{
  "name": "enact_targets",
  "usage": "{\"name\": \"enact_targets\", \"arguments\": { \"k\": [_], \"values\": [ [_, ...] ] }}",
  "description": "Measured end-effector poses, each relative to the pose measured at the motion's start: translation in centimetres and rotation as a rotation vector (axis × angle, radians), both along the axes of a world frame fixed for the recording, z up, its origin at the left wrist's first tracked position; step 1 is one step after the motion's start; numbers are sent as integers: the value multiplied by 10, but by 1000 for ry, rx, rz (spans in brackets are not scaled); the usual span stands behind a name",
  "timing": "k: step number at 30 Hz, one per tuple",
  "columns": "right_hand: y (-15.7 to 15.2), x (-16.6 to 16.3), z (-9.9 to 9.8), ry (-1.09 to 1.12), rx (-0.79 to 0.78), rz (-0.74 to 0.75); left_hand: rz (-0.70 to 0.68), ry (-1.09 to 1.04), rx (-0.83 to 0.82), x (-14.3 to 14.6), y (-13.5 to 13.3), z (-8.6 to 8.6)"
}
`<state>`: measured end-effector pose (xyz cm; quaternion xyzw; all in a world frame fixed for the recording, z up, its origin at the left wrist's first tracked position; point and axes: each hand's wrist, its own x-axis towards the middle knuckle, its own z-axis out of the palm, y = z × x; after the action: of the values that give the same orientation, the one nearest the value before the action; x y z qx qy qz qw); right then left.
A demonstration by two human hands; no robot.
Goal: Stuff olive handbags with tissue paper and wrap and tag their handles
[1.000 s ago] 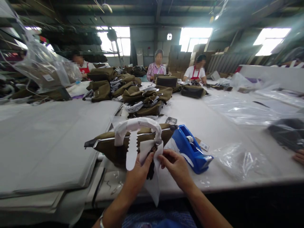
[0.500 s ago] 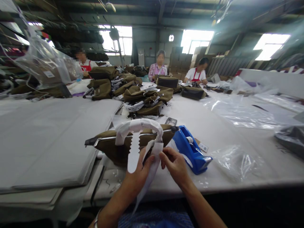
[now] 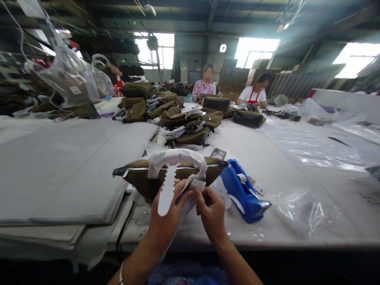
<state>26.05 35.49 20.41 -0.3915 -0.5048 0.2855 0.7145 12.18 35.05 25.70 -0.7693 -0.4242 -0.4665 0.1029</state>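
An olive bag with a zipped top stands at the near table edge. Its handle is wrapped in white paper, and a zigzag-edged paper strip hangs down in front. My left hand and my right hand meet just below the handle's right end, both pinched on a piece of white wrapping paper there. The fingers are closed round the paper. What lies inside the paper is hidden.
A blue tape dispenser stands right of the bag, a phone behind it. Clear plastic bags lie to the right. Grey sheets are stacked on the left. Olive bags are piled mid-table. Three people sit at the far end.
The loose white paper that hung below my hands has been gathered up and wound close under the handle's end. Both hands have risen slightly towards the bag.
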Motion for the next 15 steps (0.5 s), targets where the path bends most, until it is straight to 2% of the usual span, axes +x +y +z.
{"name": "enact_targets", "arguments": {
  "k": [3, 9, 15],
  "values": [
    [0, 1, 4, -50, -2, -32, -2, -65, -49, 1, -1, -1],
    [3, -10, -2, -55, 42, -179, 19, -73, 22, 6, -3, -4],
    [4, -19, -3, 31, 29, -114, 43, 6, 131, 10, -8, 2]
  ]
}}
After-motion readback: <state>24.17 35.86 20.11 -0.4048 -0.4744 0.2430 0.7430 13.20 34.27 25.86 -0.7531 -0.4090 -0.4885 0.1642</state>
